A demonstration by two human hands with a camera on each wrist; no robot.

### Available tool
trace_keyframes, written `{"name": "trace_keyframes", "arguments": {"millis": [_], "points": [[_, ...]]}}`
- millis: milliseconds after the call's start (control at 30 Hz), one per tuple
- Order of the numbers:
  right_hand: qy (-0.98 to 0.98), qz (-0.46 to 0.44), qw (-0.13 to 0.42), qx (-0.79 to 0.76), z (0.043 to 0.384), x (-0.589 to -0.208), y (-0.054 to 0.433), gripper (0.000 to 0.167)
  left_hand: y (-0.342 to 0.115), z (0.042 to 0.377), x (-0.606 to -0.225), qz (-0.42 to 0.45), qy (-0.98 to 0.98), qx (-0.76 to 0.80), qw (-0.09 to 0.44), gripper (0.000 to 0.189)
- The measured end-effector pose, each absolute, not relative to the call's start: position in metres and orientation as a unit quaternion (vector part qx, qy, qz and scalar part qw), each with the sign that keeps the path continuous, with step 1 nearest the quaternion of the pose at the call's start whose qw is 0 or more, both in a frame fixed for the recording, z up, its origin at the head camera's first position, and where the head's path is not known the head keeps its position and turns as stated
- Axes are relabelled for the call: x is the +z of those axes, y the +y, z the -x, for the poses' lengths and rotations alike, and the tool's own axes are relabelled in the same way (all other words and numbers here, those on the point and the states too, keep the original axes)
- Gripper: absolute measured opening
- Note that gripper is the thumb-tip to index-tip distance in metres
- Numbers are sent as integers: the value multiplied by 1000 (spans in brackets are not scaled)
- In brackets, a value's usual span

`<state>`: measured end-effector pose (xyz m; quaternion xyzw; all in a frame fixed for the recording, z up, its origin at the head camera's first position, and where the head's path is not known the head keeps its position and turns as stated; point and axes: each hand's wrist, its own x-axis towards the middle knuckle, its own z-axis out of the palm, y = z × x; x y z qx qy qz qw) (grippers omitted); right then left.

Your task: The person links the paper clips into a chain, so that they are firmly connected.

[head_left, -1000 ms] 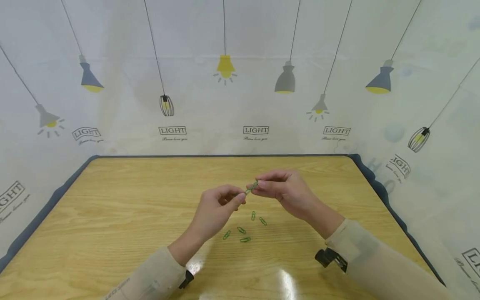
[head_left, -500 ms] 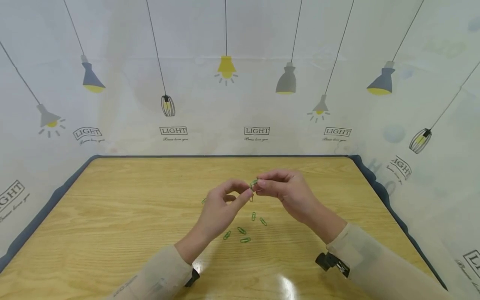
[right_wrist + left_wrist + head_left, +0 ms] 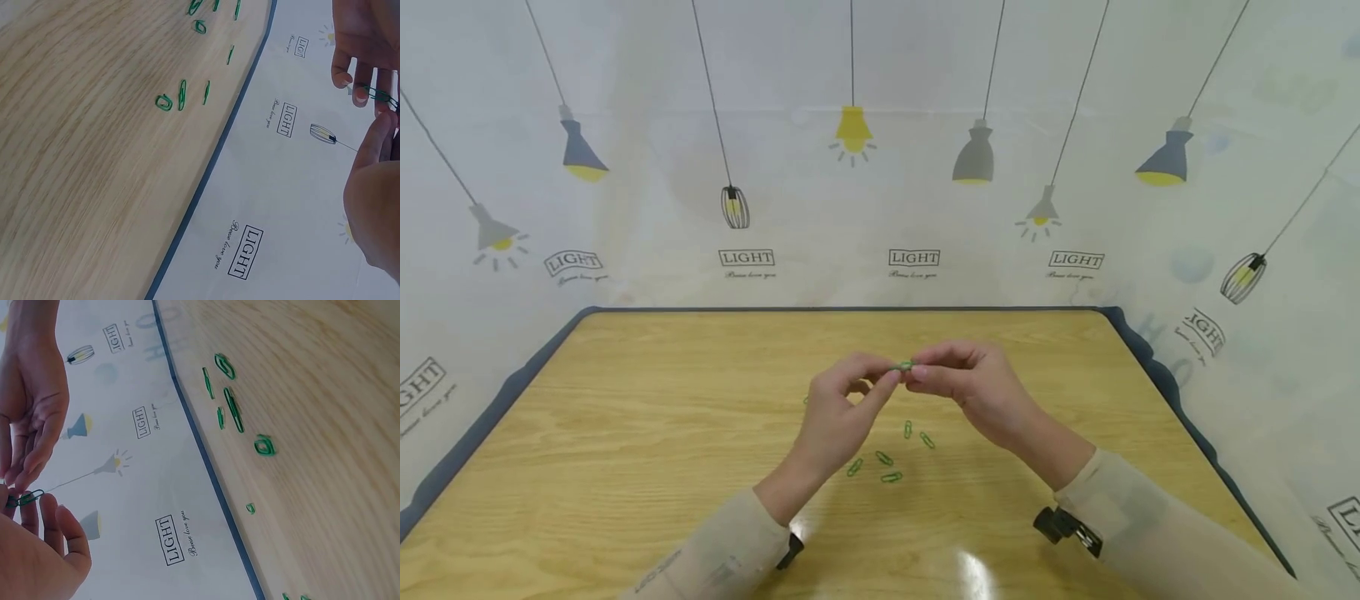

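At frame centre, we raised our left hand (image 3: 838, 408) above the wooden table (image 3: 625, 433), fingertips pinching a small green wire paper clip (image 3: 903, 365). Our right hand (image 3: 973, 387) met it, curled fingers pinching the clip's other end.

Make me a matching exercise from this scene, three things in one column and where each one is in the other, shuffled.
Things:
1. held paper clips
2. loose paper clips
3. dark edge strip

Places:
A. flat on the table, below the hands
B. along the table's far side
C. pinched between left hand and right hand

Pairs: 1-C, 2-A, 3-B
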<state>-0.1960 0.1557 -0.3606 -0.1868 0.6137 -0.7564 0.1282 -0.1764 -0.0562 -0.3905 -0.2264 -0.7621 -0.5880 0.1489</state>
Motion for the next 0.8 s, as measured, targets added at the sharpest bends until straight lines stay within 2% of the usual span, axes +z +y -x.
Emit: {"name": "trace_keyframes", "arguments": {"millis": [200,400,600,800], "points": [[636,189,139,-735,196,-362,160,28,-58,176,-392,228,-770,-575,158,12],[701,167,135,-680,206,-367,169,14,-60,178,-391,217,-774,-570,168,13],[783,170,124,-585,223,-386,182,25,-62,177,-391,205,-771,-584,153,15],[852,200,157,-458,240,-417,192,31,-62,174,-392,186,-768,-601,123,16]]}}
